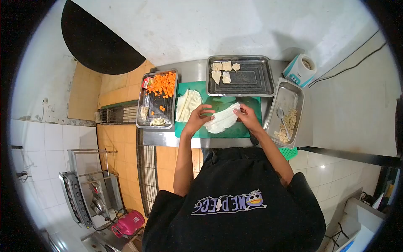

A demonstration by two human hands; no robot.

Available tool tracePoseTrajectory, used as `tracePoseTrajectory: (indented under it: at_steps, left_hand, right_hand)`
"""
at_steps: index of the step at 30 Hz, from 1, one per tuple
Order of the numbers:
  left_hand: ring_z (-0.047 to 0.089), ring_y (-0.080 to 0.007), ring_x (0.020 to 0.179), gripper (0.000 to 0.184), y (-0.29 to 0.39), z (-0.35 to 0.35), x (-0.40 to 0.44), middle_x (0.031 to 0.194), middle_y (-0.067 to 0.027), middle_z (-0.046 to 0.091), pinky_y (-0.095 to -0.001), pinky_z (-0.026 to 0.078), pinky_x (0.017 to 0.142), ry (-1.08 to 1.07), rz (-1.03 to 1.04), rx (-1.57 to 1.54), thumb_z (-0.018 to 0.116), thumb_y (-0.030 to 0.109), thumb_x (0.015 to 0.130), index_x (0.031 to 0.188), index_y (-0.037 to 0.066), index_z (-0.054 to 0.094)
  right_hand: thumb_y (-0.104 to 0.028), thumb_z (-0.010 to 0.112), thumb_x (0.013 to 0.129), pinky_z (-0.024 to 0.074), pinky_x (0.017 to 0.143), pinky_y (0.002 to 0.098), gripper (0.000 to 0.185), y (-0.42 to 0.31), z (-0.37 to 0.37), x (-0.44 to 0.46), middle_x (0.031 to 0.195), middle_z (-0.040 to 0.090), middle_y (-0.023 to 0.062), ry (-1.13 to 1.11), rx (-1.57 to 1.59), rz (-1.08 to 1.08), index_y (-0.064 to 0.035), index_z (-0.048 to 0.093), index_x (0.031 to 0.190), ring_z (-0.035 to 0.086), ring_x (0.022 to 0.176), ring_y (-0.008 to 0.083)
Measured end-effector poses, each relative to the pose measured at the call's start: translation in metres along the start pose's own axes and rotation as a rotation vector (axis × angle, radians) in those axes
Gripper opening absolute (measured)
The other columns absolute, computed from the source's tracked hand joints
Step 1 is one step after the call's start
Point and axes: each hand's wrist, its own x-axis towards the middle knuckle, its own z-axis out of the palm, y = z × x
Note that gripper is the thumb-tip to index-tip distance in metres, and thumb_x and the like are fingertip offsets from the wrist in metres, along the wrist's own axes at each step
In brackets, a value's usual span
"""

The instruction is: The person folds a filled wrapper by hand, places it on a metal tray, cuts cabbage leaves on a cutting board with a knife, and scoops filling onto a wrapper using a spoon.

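One thin white wrapper (223,121) over green cutting board (197,131): right hand (248,118) pinching edge, left hand (198,119) half-curled opposite, hold unclear. Likely positioning step; next move wants gentle flattening.

Black shirt (235,180) with purple lettering (220,205)

A white and turquoise appliance (296,73) stands close to the pale wall (176,29), with a dark cord (348,69) near it. At lower left, a pink gas cylinder (132,221) sits near a metal stove (77,197). A green basket (289,153) partly shows at right.
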Motion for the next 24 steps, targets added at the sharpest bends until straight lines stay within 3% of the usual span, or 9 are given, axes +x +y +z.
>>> tracePoseTrajectory:
  at_steps: [2, 4, 7, 11, 14, 17, 18, 20, 24]
  left_hand:
    - [0.070, -0.0207, 0.107, 0.047, -0.012, 0.001, -0.001, 0.119, -0.0082, 0.072, -0.0347, 0.057, 0.088, 0.032, 0.087, 0.065, 0.080, 0.002, 0.087, 0.131, 0.008, 0.062]
    - [0.072, -0.0251, 0.099, 0.043, -0.013, 0.008, -0.004, 0.115, -0.0091, 0.073, -0.0360, 0.057, 0.083, 0.284, 0.243, 0.733, 0.080, 0.001, 0.084, 0.124, 0.007, 0.065]
    - [0.072, -0.0326, 0.097, 0.037, -0.009, 0.023, -0.008, 0.116, -0.0106, 0.072, -0.0425, 0.057, 0.083, 0.376, 0.161, 0.634, 0.076, 0.004, 0.082, 0.118, 0.011, 0.068]
    - [0.072, -0.0317, 0.093, 0.030, -0.008, 0.035, -0.012, 0.110, -0.0087, 0.074, -0.0427, 0.056, 0.079, 0.350, 0.148, 0.730, 0.078, 0.009, 0.083, 0.112, 0.012, 0.069]
    - [0.073, -0.0306, 0.090, 0.021, 0.000, 0.052, -0.020, 0.097, -0.0045, 0.075, -0.0435, 0.056, 0.079, 0.256, 0.108, 0.849, 0.083, 0.019, 0.081, 0.099, 0.013, 0.072]
    - [0.074, -0.0291, 0.091, 0.023, -0.008, 0.058, -0.024, 0.097, -0.0039, 0.075, -0.0441, 0.057, 0.078, 0.105, 0.067, 1.007, 0.083, 0.025, 0.082, 0.098, 0.014, 0.072]
    - [0.074, -0.0287, 0.091, 0.024, -0.011, 0.059, -0.025, 0.097, -0.0034, 0.074, -0.0444, 0.057, 0.077, 0.110, 0.064, 1.040, 0.083, 0.029, 0.081, 0.098, 0.015, 0.073]
    - [0.074, -0.0295, 0.090, 0.023, -0.020, 0.059, -0.026, 0.097, -0.0037, 0.074, -0.0448, 0.057, 0.077, 0.107, 0.092, 1.073, 0.082, 0.028, 0.082, 0.097, 0.014, 0.072]
    - [0.073, -0.0316, 0.090, 0.019, -0.035, 0.061, -0.028, 0.095, -0.0049, 0.071, -0.0457, 0.057, 0.079, 0.158, 0.187, 1.125, 0.078, 0.026, 0.085, 0.096, 0.013, 0.072]
  right_hand:
    - [-0.019, 0.073, 0.098, 0.0577, 0.072, 0.0312, 0.034, 0.008, 0.000, -0.003, 0.111, 0.073, 0.0073, 0.000, -0.109, -0.038, -0.0025, 0.067, 0.128, 0.072, 0.082, 0.0156]
    - [-0.017, 0.076, 0.094, 0.0591, 0.070, 0.0349, 0.044, -0.005, 0.009, -0.015, 0.115, 0.073, 0.0134, 0.155, -0.460, -0.113, -0.0027, 0.063, 0.133, 0.074, 0.076, 0.0215]
    - [-0.016, 0.077, 0.091, 0.0596, 0.071, 0.0371, 0.050, -0.015, 0.011, -0.017, 0.118, 0.072, 0.0173, 0.138, -0.575, -0.139, -0.0057, 0.061, 0.137, 0.075, 0.078, 0.0249]
    - [-0.015, 0.077, 0.090, 0.0601, 0.072, 0.0382, 0.044, -0.023, 0.014, -0.020, 0.114, 0.072, 0.0184, 0.151, -0.626, -0.164, -0.0048, 0.064, 0.131, 0.075, 0.076, 0.0263]
    - [-0.014, 0.077, 0.090, 0.0596, 0.072, 0.0386, 0.035, -0.023, 0.012, -0.018, 0.110, 0.073, 0.0156, 0.125, -0.736, -0.204, -0.0055, 0.068, 0.123, 0.075, 0.078, 0.0271]
    - [-0.016, 0.075, 0.090, 0.0588, 0.074, 0.0420, 0.025, -0.030, 0.012, -0.024, 0.107, 0.074, 0.0109, -0.042, -0.843, -0.134, -0.0090, 0.070, 0.114, 0.074, 0.085, 0.0300]
    - [-0.015, 0.076, 0.090, 0.0571, 0.071, 0.0403, 0.023, -0.026, 0.012, -0.025, 0.105, 0.073, 0.0081, -0.072, -0.910, -0.256, -0.0111, 0.071, 0.112, 0.072, 0.079, 0.0268]
    - [-0.015, 0.076, 0.089, 0.0553, 0.068, 0.0387, 0.021, -0.020, 0.010, -0.027, 0.103, 0.072, 0.0054, -0.098, -0.973, -0.374, -0.0132, 0.071, 0.110, 0.070, 0.072, 0.0236]
    - [-0.020, 0.074, 0.090, 0.0560, 0.077, 0.0454, 0.018, -0.025, 0.015, -0.030, 0.106, 0.071, 0.0059, -0.120, -1.019, -0.354, -0.0162, 0.072, 0.108, 0.071, 0.086, 0.0305]
